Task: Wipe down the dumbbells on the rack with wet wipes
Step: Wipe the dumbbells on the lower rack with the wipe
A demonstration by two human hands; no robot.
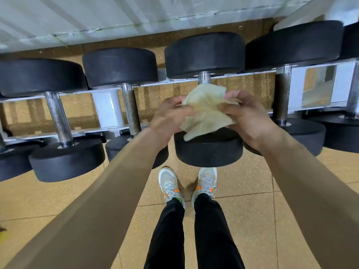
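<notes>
Here the left hand (167,115) and right hand (250,117) both pinch a crumpled wet wipe (206,111) above a dumbbell (208,150) on the rack (107,109)

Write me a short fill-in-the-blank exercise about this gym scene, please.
1. The left hand and the right hand both grip one crumpled ____.
2. The wipe is held over a dumbbell whose heads are ____.
3. That dumbbell lies on a rack coloured ____.
4. The shoes are pale with ____ accents.
Missing words: wipe; black; white; orange.
</notes>
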